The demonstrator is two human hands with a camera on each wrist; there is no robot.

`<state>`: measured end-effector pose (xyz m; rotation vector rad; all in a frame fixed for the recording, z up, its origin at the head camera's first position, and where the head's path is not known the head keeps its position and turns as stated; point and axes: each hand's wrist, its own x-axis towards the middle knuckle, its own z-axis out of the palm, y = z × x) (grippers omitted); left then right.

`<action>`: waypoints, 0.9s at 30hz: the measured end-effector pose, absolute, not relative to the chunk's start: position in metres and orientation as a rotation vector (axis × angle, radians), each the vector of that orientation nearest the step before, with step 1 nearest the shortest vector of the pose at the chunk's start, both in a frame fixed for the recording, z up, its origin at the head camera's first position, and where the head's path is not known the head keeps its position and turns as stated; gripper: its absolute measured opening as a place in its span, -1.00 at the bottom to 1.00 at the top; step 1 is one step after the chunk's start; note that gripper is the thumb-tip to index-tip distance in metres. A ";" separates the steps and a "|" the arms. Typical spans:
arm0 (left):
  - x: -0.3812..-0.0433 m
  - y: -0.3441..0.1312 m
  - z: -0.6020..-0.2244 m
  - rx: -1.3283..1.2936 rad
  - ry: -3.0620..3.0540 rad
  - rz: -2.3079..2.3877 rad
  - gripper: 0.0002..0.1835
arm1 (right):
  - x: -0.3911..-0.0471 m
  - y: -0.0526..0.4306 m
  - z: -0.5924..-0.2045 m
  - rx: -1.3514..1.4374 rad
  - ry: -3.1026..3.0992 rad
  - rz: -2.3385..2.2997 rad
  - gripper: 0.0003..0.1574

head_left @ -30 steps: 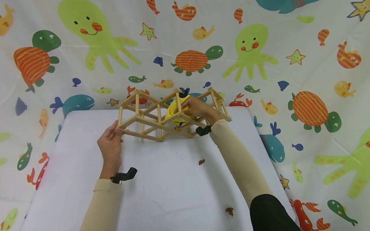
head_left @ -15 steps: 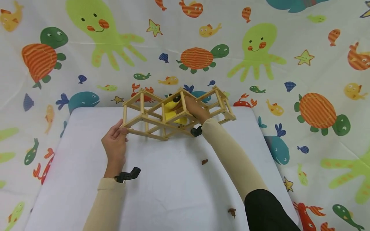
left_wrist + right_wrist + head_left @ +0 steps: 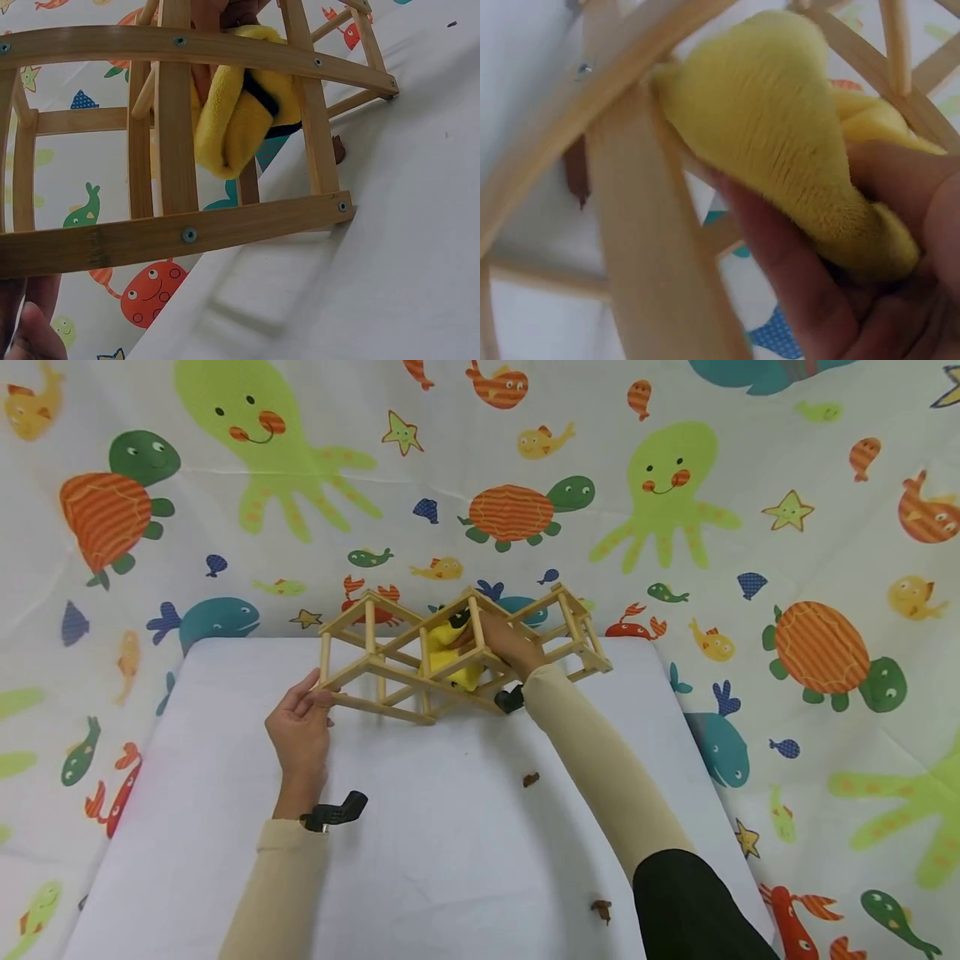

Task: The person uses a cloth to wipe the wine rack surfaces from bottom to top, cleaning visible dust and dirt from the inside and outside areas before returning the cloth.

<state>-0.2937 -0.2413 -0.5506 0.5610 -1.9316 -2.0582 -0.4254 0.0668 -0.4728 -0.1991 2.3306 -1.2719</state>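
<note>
A zigzag wooden rack [image 3: 375, 662], its slats joined by small screws, stands across the far part of the white table. My left hand [image 3: 300, 735] pinches its lower left corner between thumb and fingers. Through the rack's middle opening reaches my right hand [image 3: 504, 639], partly hidden by the slats. It grips a bunched yellow fuzzy cloth [image 3: 765, 97] with black edging, seen also as a fold of cloth [image 3: 240, 112] behind the slats in the left wrist view. In the right wrist view, the cloth lies against a wooden slat [image 3: 656, 225], with fingers around its lower end.
Two small brown pieces lie on the white table [image 3: 420, 843]: one piece [image 3: 531, 779] near the right forearm, another piece [image 3: 602, 909] closer to the front. A sea-animal print curtain [image 3: 450, 443] hangs right behind the rack and along both sides.
My right hand has moved left and deeper into the rack's middle opening with the cloth, then shifted only slightly. The left hand keeps its hold on the corner. The head view has shifted a little.
</note>
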 end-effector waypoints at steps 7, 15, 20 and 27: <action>-0.295 -0.238 -0.552 0.546 -2.006 -1.972 -0.50 | -0.431 0.076 -0.461 -0.239 2.398 -0.797 -0.78; -0.293 -0.243 -0.550 0.524 -1.994 -1.941 -0.53 | -0.435 0.072 -0.470 -0.287 2.603 -0.821 -0.71; -0.294 -0.238 -0.554 0.527 -1.971 -1.966 -0.52 | -0.434 0.073 -0.468 -0.260 2.602 -0.747 -0.72; -0.294 -0.241 -0.549 0.517 -2.028 -1.909 -0.53 | -0.424 0.094 -0.443 -0.258 2.529 -0.795 -0.76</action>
